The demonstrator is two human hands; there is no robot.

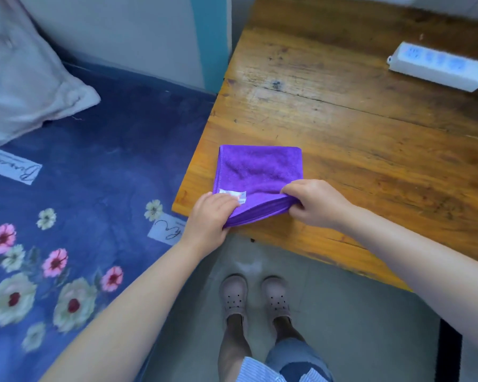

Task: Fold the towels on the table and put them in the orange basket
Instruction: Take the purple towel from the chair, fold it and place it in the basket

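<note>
Head view: both my hands pinch the folded purple towel [260,172] on the worktop [342,119], left hand [213,213] and right hand [315,202] gripping its near edge.

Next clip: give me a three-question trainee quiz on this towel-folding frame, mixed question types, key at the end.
1. True or false: the folded purple microfibre towel lies near the corner of the worn wooden table.
2. Which hand covers part of the towel's white label? A) left hand B) right hand
3. Fill in: the white plastic power strip lies on the ____.

Key: 1 true. 2 A. 3 table. Both hands pinch the towel's near edge; no orange basket is in view.
</note>
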